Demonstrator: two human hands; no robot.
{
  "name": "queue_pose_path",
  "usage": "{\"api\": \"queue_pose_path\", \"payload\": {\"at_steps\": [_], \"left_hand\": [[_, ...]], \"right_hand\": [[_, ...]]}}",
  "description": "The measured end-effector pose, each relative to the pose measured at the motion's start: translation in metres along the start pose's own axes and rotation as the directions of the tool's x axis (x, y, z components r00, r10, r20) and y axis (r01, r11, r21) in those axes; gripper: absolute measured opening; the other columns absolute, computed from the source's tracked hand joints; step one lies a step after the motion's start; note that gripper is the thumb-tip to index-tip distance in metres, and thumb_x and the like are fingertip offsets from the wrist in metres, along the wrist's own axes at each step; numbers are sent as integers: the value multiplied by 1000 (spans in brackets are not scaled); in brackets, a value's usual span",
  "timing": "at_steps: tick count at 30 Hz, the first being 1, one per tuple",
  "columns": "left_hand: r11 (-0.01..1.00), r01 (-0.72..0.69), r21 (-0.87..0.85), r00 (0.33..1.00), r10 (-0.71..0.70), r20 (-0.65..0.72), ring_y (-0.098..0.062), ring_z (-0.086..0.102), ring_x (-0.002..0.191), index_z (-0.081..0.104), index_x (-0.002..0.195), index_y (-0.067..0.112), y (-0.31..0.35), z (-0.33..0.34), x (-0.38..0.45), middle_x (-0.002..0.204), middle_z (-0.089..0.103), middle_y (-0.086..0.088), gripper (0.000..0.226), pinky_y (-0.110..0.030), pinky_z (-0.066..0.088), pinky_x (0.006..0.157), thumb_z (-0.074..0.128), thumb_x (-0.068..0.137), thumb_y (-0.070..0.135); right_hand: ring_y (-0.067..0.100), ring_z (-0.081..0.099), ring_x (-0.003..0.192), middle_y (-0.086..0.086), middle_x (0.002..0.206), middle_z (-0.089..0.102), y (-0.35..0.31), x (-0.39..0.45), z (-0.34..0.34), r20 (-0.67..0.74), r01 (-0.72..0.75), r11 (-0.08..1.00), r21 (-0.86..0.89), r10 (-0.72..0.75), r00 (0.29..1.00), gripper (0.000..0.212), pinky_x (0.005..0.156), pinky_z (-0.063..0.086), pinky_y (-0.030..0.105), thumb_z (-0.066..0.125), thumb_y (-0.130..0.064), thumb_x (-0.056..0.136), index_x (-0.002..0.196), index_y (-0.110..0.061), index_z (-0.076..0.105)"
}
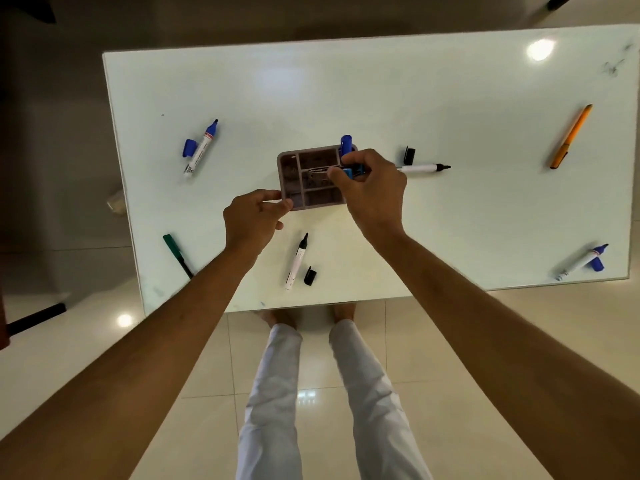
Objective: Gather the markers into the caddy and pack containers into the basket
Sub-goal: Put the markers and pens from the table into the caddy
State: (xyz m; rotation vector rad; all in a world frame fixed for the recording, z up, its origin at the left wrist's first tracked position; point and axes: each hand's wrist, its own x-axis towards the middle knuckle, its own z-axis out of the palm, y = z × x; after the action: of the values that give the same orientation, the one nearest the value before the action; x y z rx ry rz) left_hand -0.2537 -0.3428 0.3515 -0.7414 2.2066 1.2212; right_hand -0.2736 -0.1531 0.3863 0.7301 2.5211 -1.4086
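At mid-table (pixel 381 98), the caddy (pixel 313 180) is pinched at its near corner by the left hand (pixel 251 220), while a blue marker (pixel 351 172) is gripped over it by the right hand (pixel 372 188); other markers are scattered around.

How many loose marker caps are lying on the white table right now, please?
3: a blue cap beside the far-left blue marker, a black cap right of the grey caddy, and a black cap near the front edge. Others may be hidden.

White table (pixel 346 98) on glossy tiled floor (pixel 311 375).
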Motion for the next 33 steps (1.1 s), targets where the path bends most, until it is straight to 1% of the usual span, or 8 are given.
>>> {"api": "queue_pose_path", "payload": {"at_steps": [5, 9, 11, 14, 19, 23, 27, 33], "left_hand": [[999, 27, -45, 1000, -27, 4, -9, 75, 68, 77, 115, 21, -2, 0, -1, 92, 81, 0, 27, -18, 48, 61, 77, 93, 37], [999, 22, -33, 1000, -22, 9, -7, 75, 70, 77, 114, 22, -3, -1, -3, 92, 80, 2, 26, -18, 51, 63, 76, 94, 38], [999, 29, -36, 999, -29, 16, -9, 76, 72, 77, 115, 22, -5, -1, -5, 97, 79, 3, 25, -20, 54, 69, 73, 96, 38], [997, 50, -57, 998, -48, 33, -10, 76, 73, 77, 115, 23, -9, -3, -9, 99, 80, 4, 21, -22, 55, 71, 69, 99, 35], [994, 80, -78, 995, -74, 71, -9, 76, 73, 77, 111, 25, -27, -19, -17, 98, 80, 8, 19, -22, 56, 71, 61, 104, 32], [987, 116, -113, 993, -111, 50, -4, 75, 68, 76, 100, 33, -50, -35, -26, 91, 80, 12, 15, -23, 56, 68, 62, 102, 30], [974, 171, -146, 985, -167, 38, -7, 76, 71, 77, 100, 31, -73, -49, -37, 92, 80, 11, 15, -26, 56, 70, 62, 101, 30], [957, 222, -188, 975, -223, 15, -9, 76, 75, 78, 103, 28, -97, -60, -51, 92, 81, 11, 15, -24, 55, 68, 63, 101, 29]], "right_hand": [[4, 65, 77, -7, 93, 71, 1, 2, 0, -5, 23, 997, -79, -24, 1000, 22, 70, 47, 0, 83, -25, 90, 106, -12, 76], [10, 62, 75, -6, 87, 66, 5, 2, -1, 56, 3, 966, -259, 12, 998, 17, 74, 52, 16, 78, -22, 93, 104, -11, 75], [12, 61, 78, -5, 86, 64, 6, 2, 1, 87, -2, 956, -292, 29, 996, 21, 73, 47, 18, 77, -25, 94, 106, -9, 75], [14, 61, 82, -5, 90, 64, 4, 2, 5, 84, 3, 968, -252, 19, 996, 30, 76, 45, 16, 78, -30, 94, 114, -8, 75], [8, 66, 81, -3, 95, 73, 1, -4, 5, 117, 43, 986, -161, -24, 993, 34, 69, 44, -2, 78, -26, 94, 123, -9, 75], [13, 74, 93, 3, 106, 81, -3, -7, 9, 126, 70, 989, -132, -53, 991, 35, 85, 52, 9, 76, -20, 95, 128, -7, 73], [16, 74, 97, 5, 105, 79, -3, -8, 13, 127, 65, 978, -197, -40, 991, 35, 73, 43, -5, 67, -4, 95, 129, -5, 73], [18, 77, 88, 7, 102, 81, 1, -27, 11, 119, 108, 978, -181, -87, 989, 29, 76, 58, 14, 64, 0, 94, 119, -6, 77]]}}
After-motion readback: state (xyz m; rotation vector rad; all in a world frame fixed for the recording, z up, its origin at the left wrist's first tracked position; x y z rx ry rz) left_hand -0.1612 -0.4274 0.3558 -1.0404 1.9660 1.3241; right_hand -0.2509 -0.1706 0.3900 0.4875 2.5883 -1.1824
